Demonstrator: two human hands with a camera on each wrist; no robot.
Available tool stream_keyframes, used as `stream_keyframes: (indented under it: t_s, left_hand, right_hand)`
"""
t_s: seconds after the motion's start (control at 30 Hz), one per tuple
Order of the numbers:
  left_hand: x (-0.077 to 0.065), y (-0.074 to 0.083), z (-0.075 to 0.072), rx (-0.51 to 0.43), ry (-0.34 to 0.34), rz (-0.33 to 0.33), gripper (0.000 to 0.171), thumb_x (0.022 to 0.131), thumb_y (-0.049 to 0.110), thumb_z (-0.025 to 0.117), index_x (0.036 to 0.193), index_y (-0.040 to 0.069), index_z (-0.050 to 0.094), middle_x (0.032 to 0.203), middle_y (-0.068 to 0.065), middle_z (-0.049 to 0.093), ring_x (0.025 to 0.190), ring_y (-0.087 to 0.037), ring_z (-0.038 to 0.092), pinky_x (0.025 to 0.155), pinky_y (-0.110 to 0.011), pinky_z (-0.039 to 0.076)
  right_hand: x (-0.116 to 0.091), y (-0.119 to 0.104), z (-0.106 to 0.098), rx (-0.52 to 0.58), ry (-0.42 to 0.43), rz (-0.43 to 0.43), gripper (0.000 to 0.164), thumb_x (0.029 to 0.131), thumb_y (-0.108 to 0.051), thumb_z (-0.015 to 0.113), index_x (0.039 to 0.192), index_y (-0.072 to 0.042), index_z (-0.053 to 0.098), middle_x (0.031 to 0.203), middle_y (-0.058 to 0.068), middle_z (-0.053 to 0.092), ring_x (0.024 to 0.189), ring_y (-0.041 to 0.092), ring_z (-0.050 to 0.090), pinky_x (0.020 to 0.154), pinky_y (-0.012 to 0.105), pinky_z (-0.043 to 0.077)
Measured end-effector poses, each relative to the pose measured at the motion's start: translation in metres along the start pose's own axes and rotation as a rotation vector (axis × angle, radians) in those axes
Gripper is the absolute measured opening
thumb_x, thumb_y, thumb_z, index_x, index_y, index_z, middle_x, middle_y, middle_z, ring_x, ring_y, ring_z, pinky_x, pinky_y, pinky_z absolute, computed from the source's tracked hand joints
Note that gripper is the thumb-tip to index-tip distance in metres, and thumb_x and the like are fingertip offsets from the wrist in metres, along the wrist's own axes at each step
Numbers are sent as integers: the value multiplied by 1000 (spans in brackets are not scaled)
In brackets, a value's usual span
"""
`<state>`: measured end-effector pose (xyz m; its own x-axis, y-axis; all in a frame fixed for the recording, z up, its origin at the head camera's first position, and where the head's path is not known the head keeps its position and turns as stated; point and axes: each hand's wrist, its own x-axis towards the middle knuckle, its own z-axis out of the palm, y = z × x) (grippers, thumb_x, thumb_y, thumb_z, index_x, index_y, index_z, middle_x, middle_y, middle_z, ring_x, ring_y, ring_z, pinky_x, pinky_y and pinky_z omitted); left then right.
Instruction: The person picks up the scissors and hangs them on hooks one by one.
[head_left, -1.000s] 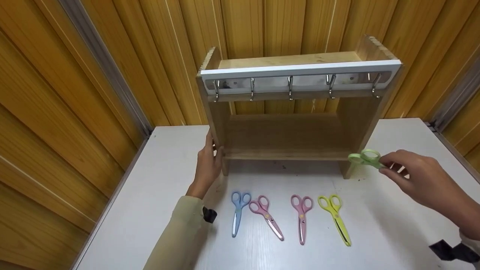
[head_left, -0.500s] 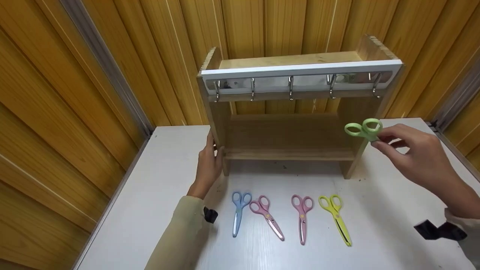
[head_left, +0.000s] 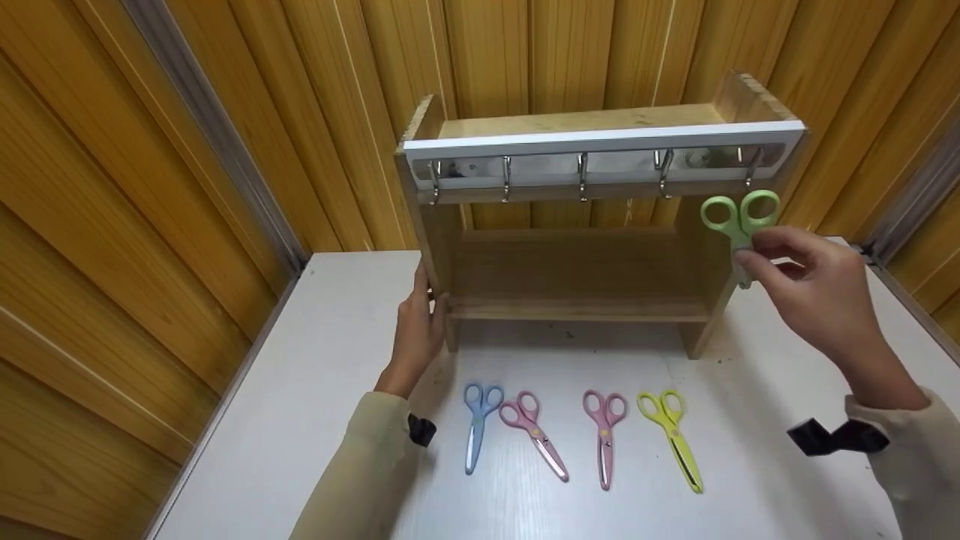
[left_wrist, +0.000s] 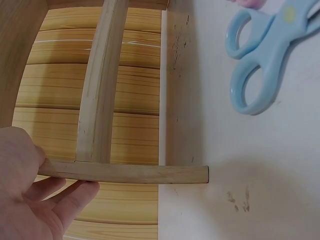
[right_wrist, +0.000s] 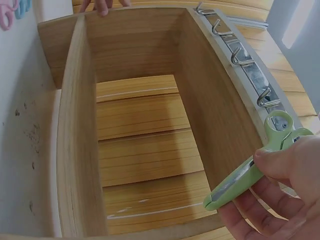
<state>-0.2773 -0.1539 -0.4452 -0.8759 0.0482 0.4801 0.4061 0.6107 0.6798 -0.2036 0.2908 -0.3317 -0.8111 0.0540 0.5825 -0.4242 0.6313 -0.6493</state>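
My right hand [head_left: 817, 289] pinches green scissors [head_left: 739, 225] between thumb and fingers, handle loops up, just below the rightmost hook of the metal hook rail [head_left: 622, 161]. In the right wrist view the closed green blades [right_wrist: 235, 184] point down-left, and one loop lies close to a hook. My left hand [head_left: 416, 337] grips the left side panel of the wooden shelf [head_left: 577, 307]; in the left wrist view its thumb and fingers [left_wrist: 75, 200] lie on either side of that panel. Whether the loop touches the hook is hard to tell.
On the white table [head_left: 330, 360], in front of the shelf, lie blue scissors [head_left: 476, 427], two pink scissors [head_left: 534, 431] and yellow scissors [head_left: 673, 435]. Wood-patterned walls [head_left: 187, 225] stand behind and to the left.
My right hand has lifted the green scissors from beside the shelf's lower right leg up to the rightmost hook, turning the loops upward. The left hand stays on the panel.
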Motion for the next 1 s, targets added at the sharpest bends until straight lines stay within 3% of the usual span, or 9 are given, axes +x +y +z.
stream_keyframes:
  t_s: [0.23, 0.47, 1.0]
  left_hand:
    - [-1, 0, 0, -21, -10, 0, 72, 107, 6, 51, 166, 17, 11, 162, -14, 39, 133, -33, 57, 103, -39, 54]
    - [-2, -1, 2, 25, 17, 31, 68, 106, 4, 53, 163, 9, 17, 155, -20, 46, 125, -37, 63, 98, -44, 58]
    - [-1, -3, 2, 24, 5, 1, 71, 107, 5, 52, 165, 16, 12, 161, -13, 40, 133, -33, 57, 104, -45, 54]
  right_hand:
    - [5, 3, 8, 33, 11, 87, 29, 96, -19, 75, 118, -1, 73, 98, -14, 69, 95, -2, 64, 81, 2, 50]
    - [6, 6, 16, 50, 7, 92, 30, 98, -20, 71, 119, 2, 71, 102, -10, 68, 95, 2, 63, 82, 3, 50]
    - [7, 14, 26, 68, -7, 113, 29, 99, -15, 69, 120, 5, 70, 99, -17, 64, 94, -1, 62, 80, 2, 49]
